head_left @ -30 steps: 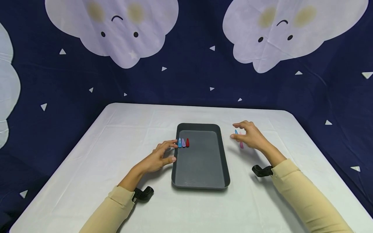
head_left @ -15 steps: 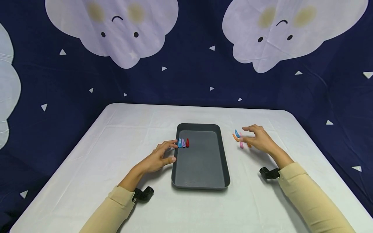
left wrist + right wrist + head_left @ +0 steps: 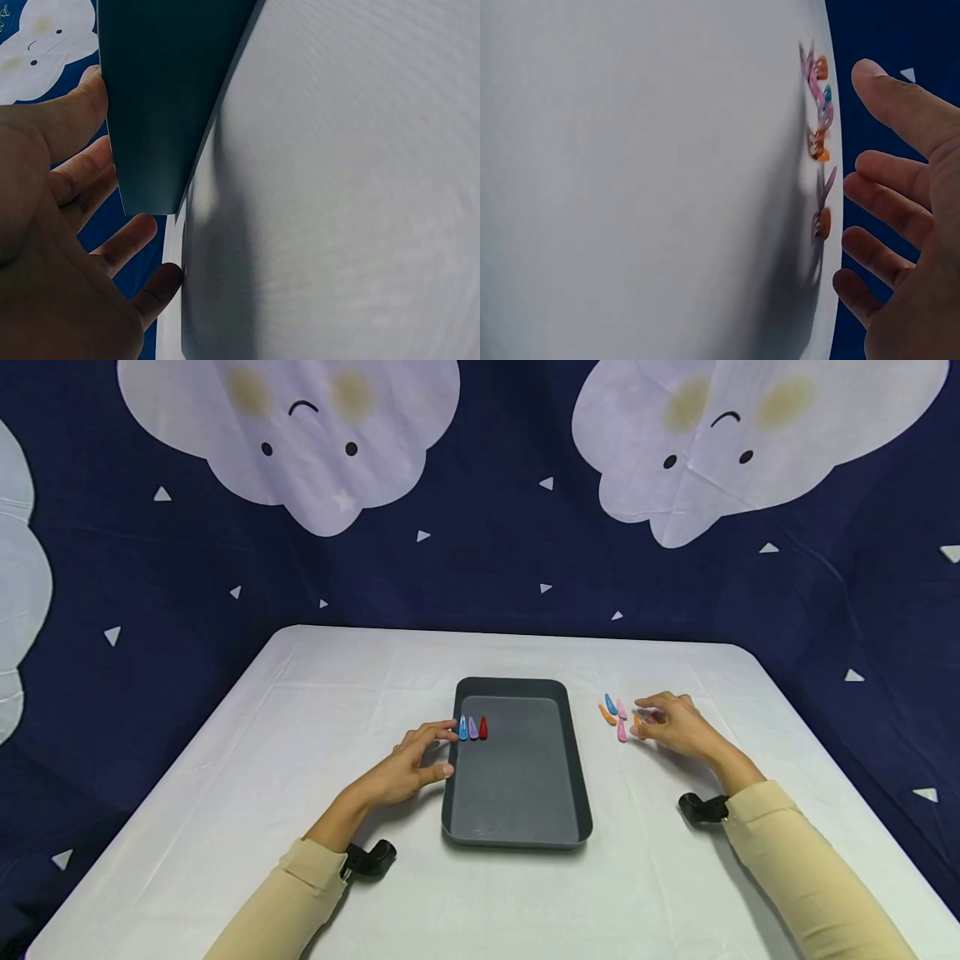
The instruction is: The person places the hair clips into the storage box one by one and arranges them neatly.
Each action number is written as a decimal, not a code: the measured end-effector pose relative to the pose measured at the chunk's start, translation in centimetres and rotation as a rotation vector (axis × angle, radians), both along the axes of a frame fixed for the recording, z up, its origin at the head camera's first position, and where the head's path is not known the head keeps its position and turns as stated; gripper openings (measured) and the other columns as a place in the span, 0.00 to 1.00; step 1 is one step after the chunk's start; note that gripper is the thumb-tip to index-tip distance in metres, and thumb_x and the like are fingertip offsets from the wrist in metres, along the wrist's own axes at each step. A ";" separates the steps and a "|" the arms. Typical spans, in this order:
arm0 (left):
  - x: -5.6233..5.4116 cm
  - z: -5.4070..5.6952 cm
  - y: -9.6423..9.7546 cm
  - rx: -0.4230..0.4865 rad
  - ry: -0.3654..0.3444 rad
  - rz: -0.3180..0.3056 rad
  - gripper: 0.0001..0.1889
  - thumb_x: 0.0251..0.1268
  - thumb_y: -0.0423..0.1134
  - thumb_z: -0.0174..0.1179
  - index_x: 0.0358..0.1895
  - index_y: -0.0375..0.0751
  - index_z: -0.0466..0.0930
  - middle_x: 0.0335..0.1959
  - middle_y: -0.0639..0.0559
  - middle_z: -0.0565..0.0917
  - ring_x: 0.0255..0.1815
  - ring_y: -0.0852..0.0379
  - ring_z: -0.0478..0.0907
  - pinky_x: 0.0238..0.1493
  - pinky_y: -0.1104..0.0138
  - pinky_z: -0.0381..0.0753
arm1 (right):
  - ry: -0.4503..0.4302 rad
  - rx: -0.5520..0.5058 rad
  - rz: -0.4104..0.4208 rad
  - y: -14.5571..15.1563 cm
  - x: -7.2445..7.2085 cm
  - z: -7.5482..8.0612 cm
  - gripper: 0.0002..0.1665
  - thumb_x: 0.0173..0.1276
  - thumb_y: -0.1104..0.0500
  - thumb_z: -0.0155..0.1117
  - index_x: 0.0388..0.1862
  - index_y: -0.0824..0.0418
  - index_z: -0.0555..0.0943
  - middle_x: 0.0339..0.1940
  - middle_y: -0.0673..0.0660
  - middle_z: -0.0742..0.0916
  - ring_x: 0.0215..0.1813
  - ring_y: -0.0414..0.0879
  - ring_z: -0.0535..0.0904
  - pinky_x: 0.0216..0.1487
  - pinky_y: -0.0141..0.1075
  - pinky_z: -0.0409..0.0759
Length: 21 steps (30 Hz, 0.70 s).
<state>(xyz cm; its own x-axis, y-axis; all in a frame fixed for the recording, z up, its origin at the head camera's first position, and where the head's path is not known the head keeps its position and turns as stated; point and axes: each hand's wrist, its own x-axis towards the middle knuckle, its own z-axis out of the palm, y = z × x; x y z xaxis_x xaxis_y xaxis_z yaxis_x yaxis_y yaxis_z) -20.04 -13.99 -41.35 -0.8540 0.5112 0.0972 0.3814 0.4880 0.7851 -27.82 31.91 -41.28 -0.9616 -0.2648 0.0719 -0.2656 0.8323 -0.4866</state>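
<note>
A dark grey tray (image 3: 517,793) stands on the table, with my left hand (image 3: 405,770) at its left rim. The fingers of that hand are extended and touch the tray's side, the thumb (image 3: 90,97) against it too. Inside the tray, by the left wall, a blue hair clip (image 3: 462,727), a purple hair clip (image 3: 472,727) and a red hair clip (image 3: 483,727) lie side by side. My right hand (image 3: 678,725) hovers over loose hair clips right of the tray, fingers spread and holding nothing. Beside it lie a blue clip (image 3: 611,703), an orange clip (image 3: 607,715) and a pink clip (image 3: 622,731).
White cloth covers the table (image 3: 337,693). More orange and purple clips (image 3: 823,223) lie under the right hand, partly hidden from the head view. A dark blue backdrop (image 3: 480,577) with clouds hangs behind the table.
My right hand has shifted right and slightly toward me over the loose clips, uncovering the blue, orange and pink ones. The left hand and tray have stayed put.
</note>
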 end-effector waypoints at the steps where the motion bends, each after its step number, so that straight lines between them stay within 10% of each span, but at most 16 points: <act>1: 0.0 0.0 0.0 -0.001 0.001 0.000 0.24 0.65 0.42 0.58 0.62 0.42 0.67 0.74 0.52 0.57 0.72 0.44 0.51 0.67 0.36 0.44 | 0.008 0.007 0.004 0.1 0.0 -0.1 0.34 0.59 0.49 0.68 0.60 0.66 0.74 0.58 0.68 0.78 0.54 0.59 0.65 0.52 0.48 0.63; 21: -0.1 0.1 0.1 0.000 0.005 -0.001 0.24 0.65 0.43 0.58 0.62 0.42 0.67 0.74 0.51 0.57 0.72 0.43 0.51 0.67 0.36 0.43 | -0.025 0.029 0.051 1.7 -0.2 -1.1 0.36 0.56 0.47 0.71 0.60 0.63 0.75 0.61 0.65 0.75 0.62 0.64 0.60 0.58 0.61 0.58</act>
